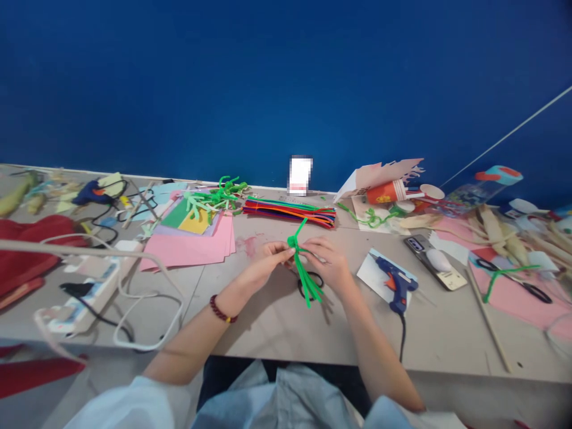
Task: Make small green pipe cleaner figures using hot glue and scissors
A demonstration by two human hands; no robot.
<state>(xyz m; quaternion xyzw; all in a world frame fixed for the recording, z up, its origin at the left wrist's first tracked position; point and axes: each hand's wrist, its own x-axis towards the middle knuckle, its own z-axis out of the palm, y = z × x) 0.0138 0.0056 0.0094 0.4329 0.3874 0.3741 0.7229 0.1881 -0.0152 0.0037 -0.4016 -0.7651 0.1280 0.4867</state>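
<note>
Both my hands meet over the middle of the table on a bundle of green pipe cleaners [302,271]. My left hand [264,262] pinches the bundle near its knotted top, fingers closed. My right hand [328,262] grips it from the other side, fingers curled round it. One green strand sticks up toward the back, and the loose ends fan down toward me. Black scissors [313,286] lie on the table under the bundle, partly hidden by my right hand.
A row of coloured pipe cleaners [290,211] lies behind my hands. Pink and coloured paper sheets [192,238] sit at the left, a power strip with cables [84,292] further left. A blue glue gun [397,286], a phone [431,259] and paper cups [388,192] are at the right.
</note>
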